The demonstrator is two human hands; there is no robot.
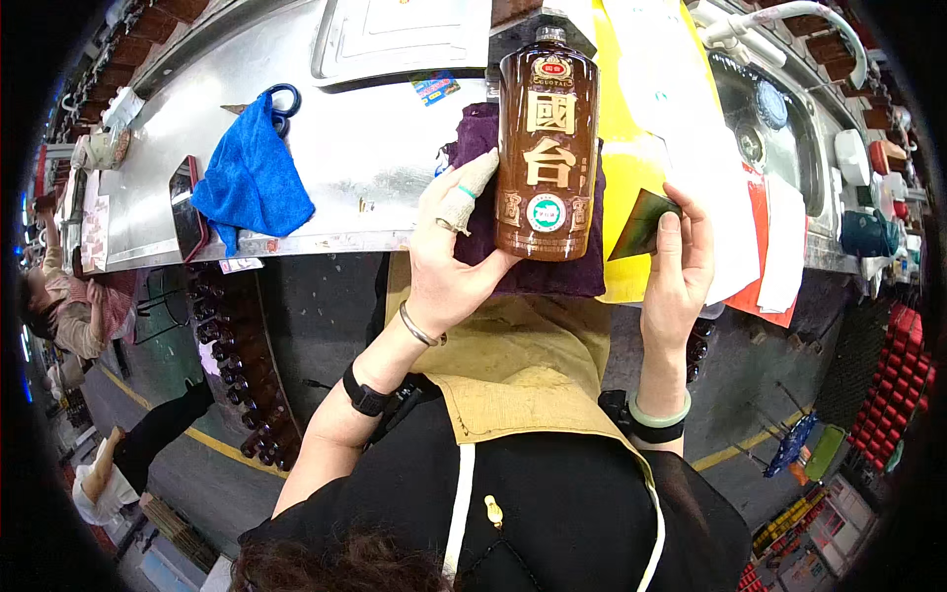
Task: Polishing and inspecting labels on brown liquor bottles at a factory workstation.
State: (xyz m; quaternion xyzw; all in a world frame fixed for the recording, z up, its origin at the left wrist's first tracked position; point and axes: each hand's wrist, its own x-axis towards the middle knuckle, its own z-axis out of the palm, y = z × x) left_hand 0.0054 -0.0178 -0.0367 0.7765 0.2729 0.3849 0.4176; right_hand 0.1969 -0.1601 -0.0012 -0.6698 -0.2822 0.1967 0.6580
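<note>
Head view: right hand point(679, 268) pinches dark sheet point(637, 227) (edge partly hidden).

A blue cloth point(254, 183) lies on the metal desk point(365, 187), partly covering scissors point(298, 101) — a red-edged phone point(185, 209) just beside it. At right, a sink point(795, 163) near a curved white pipe point(794, 10).

The left forearm point(340, 419) slants far and rightward; the left hand point(446, 242) stretches its thumb right, fingers pointing far, though their bend is hard to judge. The right forearm point(663, 370) runs nearly straight, the right hand point(683, 252) pinching thumb to fingers.
</note>
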